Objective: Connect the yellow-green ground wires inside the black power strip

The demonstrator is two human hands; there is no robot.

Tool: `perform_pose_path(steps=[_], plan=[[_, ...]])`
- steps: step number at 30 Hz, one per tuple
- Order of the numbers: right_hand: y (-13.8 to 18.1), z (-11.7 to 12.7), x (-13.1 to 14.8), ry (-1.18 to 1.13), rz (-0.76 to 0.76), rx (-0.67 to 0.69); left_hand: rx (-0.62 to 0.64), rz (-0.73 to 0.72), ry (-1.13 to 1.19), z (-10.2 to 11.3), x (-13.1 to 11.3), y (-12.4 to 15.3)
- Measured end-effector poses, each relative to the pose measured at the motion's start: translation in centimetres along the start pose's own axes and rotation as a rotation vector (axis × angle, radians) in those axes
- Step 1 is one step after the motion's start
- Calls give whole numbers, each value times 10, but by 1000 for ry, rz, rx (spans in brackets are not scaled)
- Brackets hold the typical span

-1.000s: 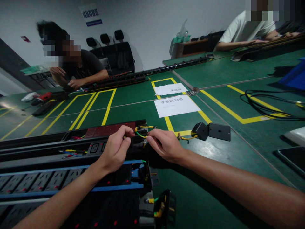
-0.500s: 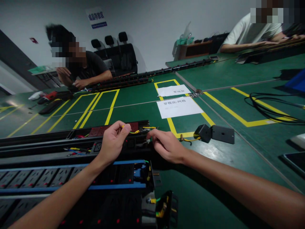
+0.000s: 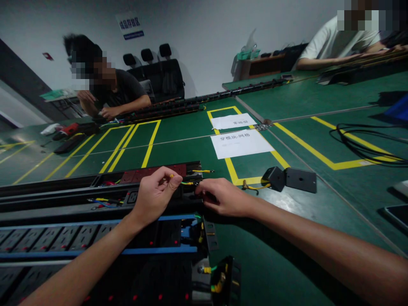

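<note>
My left hand point(image 3: 155, 193) pinches a thin yellow-green wire point(image 3: 187, 183) between thumb and forefinger, above the end of a black power strip. The wire's free end points right, to the fingertips of my right hand point(image 3: 225, 197). My right fingers are curled closed beside the strip's end; what they hold is hidden. Behind them, another yellow-sleeved wire point(image 3: 202, 171) sticks out of a strip with dark red sockets point(image 3: 135, 175). Nearer to me lie a blue-edged power strip point(image 3: 86, 236) and a black strip with red dots point(image 3: 153, 280).
Right of my hands lies a black box point(image 3: 274, 177) with a yellow wire and a flat black plate point(image 3: 300, 180). White paper sheets point(image 3: 242, 146) lie on the green table point(image 3: 178, 144). Coiled black cable point(image 3: 360, 144) is at right. Two people sit across, arms on the table.
My left hand has moved slightly right with the wire, bringing its end close to my right fingertips. My right fingers have curled in more. The view has shifted slightly.
</note>
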State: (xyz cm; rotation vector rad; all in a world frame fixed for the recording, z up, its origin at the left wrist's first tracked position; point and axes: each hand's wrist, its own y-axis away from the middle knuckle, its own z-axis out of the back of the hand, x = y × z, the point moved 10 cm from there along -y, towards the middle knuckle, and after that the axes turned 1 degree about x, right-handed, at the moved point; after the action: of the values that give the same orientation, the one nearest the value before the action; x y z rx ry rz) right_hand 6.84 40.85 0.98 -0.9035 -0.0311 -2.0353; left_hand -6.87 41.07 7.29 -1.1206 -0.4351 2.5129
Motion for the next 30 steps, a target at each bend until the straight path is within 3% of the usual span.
perform_pose_path(steps=[12, 22, 30], plan=[[0, 2, 4, 32, -10, -16, 25, -151, -106, -4, -15, 5], [5, -5, -5, 90, -65, 18, -4, -98, -102, 3, -10, 4], [8, -5, -8, 25, -80, -8, -11, -171, -116, 2, -14, 7]])
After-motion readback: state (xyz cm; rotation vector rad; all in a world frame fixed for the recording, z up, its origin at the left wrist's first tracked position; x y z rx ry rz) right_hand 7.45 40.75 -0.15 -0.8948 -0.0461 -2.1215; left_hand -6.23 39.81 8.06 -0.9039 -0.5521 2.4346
